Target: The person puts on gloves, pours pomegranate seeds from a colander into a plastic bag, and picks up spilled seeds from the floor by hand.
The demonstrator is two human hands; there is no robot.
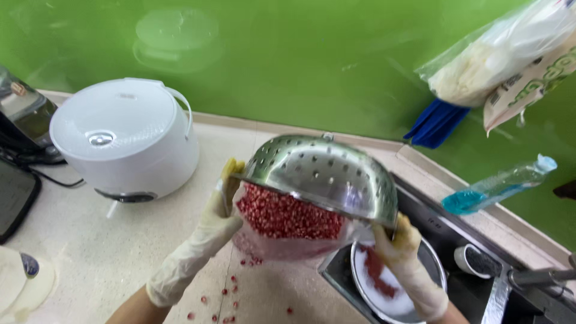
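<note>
A: A kitchen desk [120,240], seen from above. The gloved left hand [225,207] grips one rim of a perforated steel colander [324,174], tipped steeply on its side; the gloved right hand [399,240] clamps the opposite rim over the sink [444,228].

B: And the red seeds [288,216]?

A: Heaped against the colander's lower lip, sliding into what appears to be a clear plastic bag [282,246] held under it, though the film is hard to make out. Stray seeds [225,294] dot the desk below; more lie in a steel bowl [396,288] in the sink.

B: So the pouring is midway?

A: By my reading, yes. Finishing it calls for a steeper tilt, with the bag's mouth kept tight under the rim, or more seeds escape.

B: Around them?

A: A white rice cooker [126,138] stands well apart at left.
</note>
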